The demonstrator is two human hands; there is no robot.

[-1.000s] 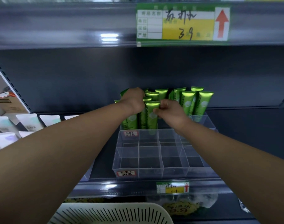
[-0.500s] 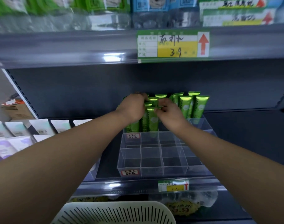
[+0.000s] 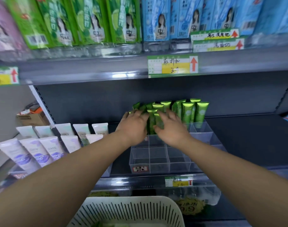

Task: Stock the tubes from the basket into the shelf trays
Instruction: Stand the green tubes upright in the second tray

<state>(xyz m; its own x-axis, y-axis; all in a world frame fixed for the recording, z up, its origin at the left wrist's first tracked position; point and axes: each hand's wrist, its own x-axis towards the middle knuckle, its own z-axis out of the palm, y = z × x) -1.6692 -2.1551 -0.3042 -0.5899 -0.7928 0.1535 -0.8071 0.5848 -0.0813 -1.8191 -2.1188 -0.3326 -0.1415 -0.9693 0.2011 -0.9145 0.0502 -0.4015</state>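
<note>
Half a second before, both hands were curled over the tops of the green tubes (image 3: 186, 112). Now the left hand (image 3: 133, 128) and the right hand (image 3: 172, 130) had let go, and their fingers (image 3: 140, 114) were straight, spread and held nothing. The view had also tipped upward, so the boxes (image 3: 94, 22) on the shelf above showed much more fully than before.

Both arms reached forward side by side with the backs of the hands up. The hands were close together, with a narrow gap between them. The tubes stood upright in the back rows of the clear tray (image 3: 158, 163). Some were just beyond the fingertips, a few were in the gap between the two hands, and the rest were just to the right of the right hand's fingers. The tray's front compartments lay below the wrists.

Motion blur smeared the fingertips, so I could not tell whether they touched the tubes. The left hand covered the leftmost tubes and the tray's back left corner. The basket (image 3: 128, 213) was cut off by the bottom edge, and its contents were only a green and white blur.
</note>
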